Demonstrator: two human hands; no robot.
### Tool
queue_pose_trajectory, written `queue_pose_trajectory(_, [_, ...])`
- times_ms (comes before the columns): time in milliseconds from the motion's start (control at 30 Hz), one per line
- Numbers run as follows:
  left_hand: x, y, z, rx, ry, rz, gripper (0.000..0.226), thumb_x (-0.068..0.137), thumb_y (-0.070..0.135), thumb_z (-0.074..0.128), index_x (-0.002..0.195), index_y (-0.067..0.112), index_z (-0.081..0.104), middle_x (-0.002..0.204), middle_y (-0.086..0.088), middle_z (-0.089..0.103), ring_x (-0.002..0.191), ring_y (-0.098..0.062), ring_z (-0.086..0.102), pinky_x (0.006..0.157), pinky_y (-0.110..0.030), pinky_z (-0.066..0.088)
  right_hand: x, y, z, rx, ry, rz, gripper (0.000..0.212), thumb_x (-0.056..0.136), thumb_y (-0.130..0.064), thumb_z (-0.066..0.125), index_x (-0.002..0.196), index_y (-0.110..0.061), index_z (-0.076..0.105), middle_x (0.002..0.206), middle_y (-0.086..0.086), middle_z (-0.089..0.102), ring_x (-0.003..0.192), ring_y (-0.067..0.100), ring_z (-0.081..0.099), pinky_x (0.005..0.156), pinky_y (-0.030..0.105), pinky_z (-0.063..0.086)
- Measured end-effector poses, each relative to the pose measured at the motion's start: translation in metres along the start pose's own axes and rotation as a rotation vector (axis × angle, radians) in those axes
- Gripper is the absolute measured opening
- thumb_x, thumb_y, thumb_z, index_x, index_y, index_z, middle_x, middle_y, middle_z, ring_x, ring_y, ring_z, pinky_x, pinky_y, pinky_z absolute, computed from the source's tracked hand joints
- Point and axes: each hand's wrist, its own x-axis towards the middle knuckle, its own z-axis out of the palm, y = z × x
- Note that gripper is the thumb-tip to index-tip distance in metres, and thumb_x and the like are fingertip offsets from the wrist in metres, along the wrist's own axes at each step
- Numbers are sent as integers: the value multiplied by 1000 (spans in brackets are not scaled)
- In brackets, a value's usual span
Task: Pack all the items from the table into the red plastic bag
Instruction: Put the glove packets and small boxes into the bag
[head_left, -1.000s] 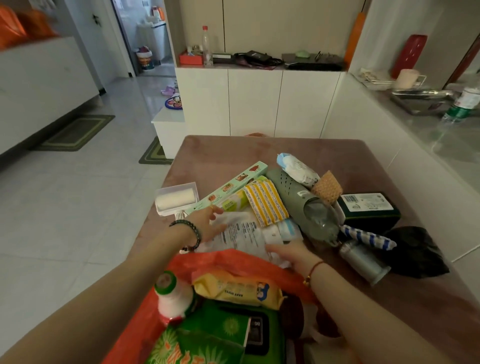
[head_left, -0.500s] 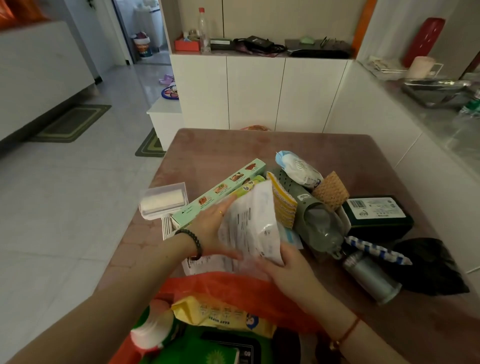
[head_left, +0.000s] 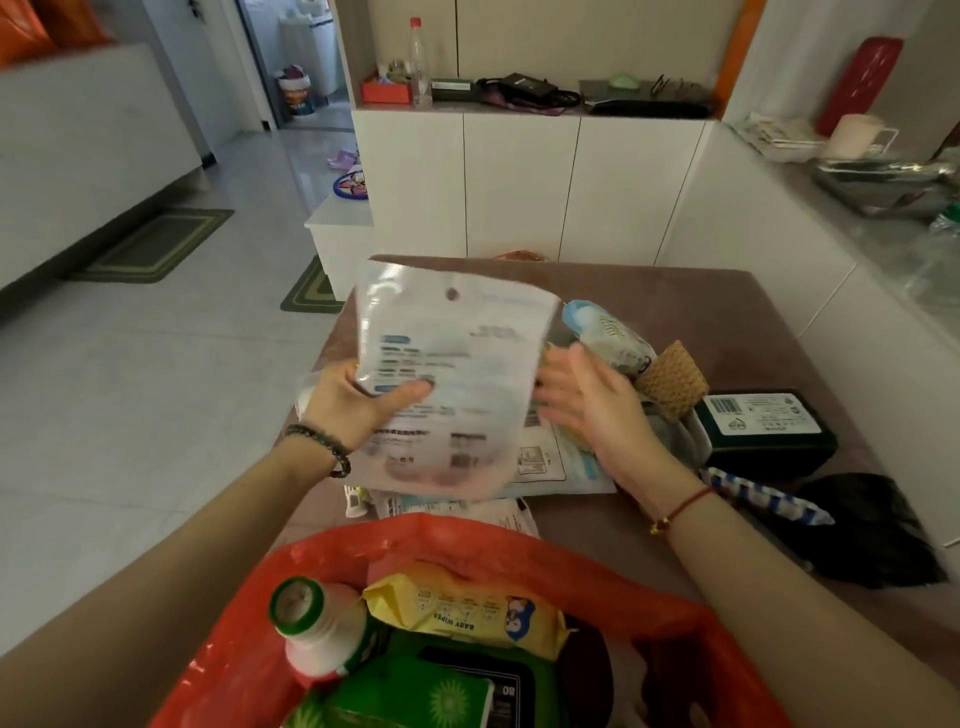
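**Above the table, a white packet held up**

Over the brown table (head_left: 727, 322), left hand (head_left: 353, 405) clamped on a white printed packet (head_left: 447, 384), thumb across its front. Right hand (head_left: 587, 400) spread wide just beside the packet's edge, holding nothing. Below, red bag (head_left: 675, 618) gaping at the near edge, already holding a white bottle (head_left: 311, 629) and yellow wipes (head_left: 467, 613).

Red plastic bag (head_left: 332, 649) at near edge of desk (head_left: 727, 312), mouth open; inside: white bottle (head_left: 311, 634) with green cap, yellow wipes pack (head_left: 467, 608), green packs. White flat pouch (head_left: 447, 374) upright above desk, blurred. Still on desk: dark green box (head_left: 769, 431), black bag (head_left: 872, 530), woven pad (head_left: 672, 376), blue-striped packet (head_left: 763, 499).
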Motion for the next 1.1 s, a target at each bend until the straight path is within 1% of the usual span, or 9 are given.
queue_pose_trajectory(200, [-3, -5, -27, -346, 466, -245, 13, 74, 20, 73, 73, 23, 60, 78, 6, 63, 59, 0, 63, 47, -8, 51, 9, 101, -1, -1235, -430, 53, 72, 84, -9, 57, 146, -17, 19, 156, 6, 17, 143, 22, 19, 114, 32, 23])
queue_pose_trajectory(333, [-8, -10, -33, -557, 492, -414, 12, 75, 15, 71, 75, 20, 60, 82, 2, 65, 73, -11, 63, 64, -26, 55, 23, 113, -4, -1474, -330, -144, 51, 88, -1, 41, 137, -16, 37, 145, 7, 38, 133, 24, 35, 109, 37, 30])
queue_pose_trajectory(467, [-18, -7, -35, -601, 452, -499, 10, 78, 14, 68, 80, 15, 59, 83, -3, 65, 75, -18, 63, 69, -34, 52, 31, 89, -2, -1301, -150, -221, 30, 90, -11, 41, 111, -19, 62, 107, 8, 68, 100, 28, 63, 82, 38, 51])
queue_pose_trajectory(600, [-25, 6, -30, -632, 440, -467, 9, 80, 14, 66, 79, 14, 57, 79, -3, 64, 69, -17, 63, 62, -31, 51, 11, 30, -10, -1313, 42, -296, 20, 93, -15, 40, 98, -13, 60, 86, 13, 67, 83, 32, 64, 64, 36, 46])
queue_pose_trajectory(700, [-32, 19, -25, -686, 431, -388, 7, 81, 14, 65, 84, 16, 59, 82, -2, 67, 70, -15, 66, 62, -31, 54, -21, -14, -37, -1011, 262, -245, 23, 94, -17, 42, 74, -15, 52, 68, 7, 58, 67, 25, 59, 58, 33, 46])
queue_pose_trajectory(800, [-44, 32, -18, -728, 394, -304, 7, 80, 12, 65, 85, 17, 62, 77, 0, 72, 67, -13, 69, 59, -28, 59, -64, -53, -50, -367, 455, -194, 23, 94, -20, 47, 75, -11, 58, 67, 6, 64, 53, 3, 58, 52, 18, 48])
queue_pose_trajectory(867, [-57, 42, -8, -738, 325, -288, 6, 79, 11, 66, 79, 18, 65, 70, 1, 74, 66, -15, 70, 60, -30, 60, -91, -72, -43, -61, 434, -89, 22, 93, -24, 49, 78, -15, 62, 66, -1, 72, 57, 6, 65, 55, 22, 53])
queue_pose_trajectory(933, [-73, 53, 4, -733, 240, -309, 6, 79, 12, 66, 79, 17, 66, 78, -3, 74, 71, -17, 70, 67, -36, 60, -110, -77, -30, -28, 392, -36, 20, 92, -25, 50, 77, -20, 63, 67, -3, 73, 65, 11, 68, 61, 29, 56])
queue_pose_trajectory(1100, [-120, 80, 30, -828, -34, -372, 16, 80, 15, 63, 96, 13, 66, 80, -3, 75, 68, -17, 72, 66, -36, 60, -137, -73, 1, -173, 459, -93, 13, 86, -32, 58, 77, -23, 59, 81, -1, 70, 62, 1, 64, 51, 13, 51])
